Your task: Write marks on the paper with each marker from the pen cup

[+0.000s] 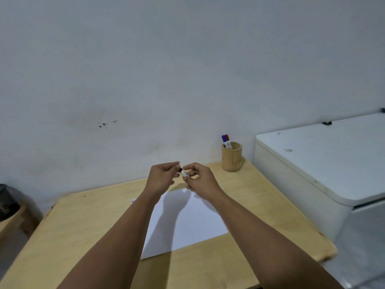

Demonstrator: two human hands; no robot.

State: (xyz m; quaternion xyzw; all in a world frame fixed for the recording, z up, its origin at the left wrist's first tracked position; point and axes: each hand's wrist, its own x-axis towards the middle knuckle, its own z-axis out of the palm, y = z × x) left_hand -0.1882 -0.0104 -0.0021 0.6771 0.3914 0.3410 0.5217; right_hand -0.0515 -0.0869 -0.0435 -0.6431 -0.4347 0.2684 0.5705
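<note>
Both hands are raised together above the far end of a white sheet of paper (pixel 183 222) lying on the wooden table (pixel 83 222). My right hand (pixel 200 178) grips the white barrel of a marker (pixel 184 174). My left hand (pixel 161 177) pinches the marker's black cap (pixel 180 169) at its end. Whether the cap is on or just off the barrel is too small to tell. A tan pen cup (pixel 231 157) stands at the table's far right corner, with a red-capped and a blue-capped marker (pixel 226 140) sticking out of it.
A white appliance with a closed lid (pixel 325 163) stands right beside the table. A dark bin (pixel 8 201) sits low at the left edge. The wall runs directly behind the table. A small mark shows at the paper's far left corner.
</note>
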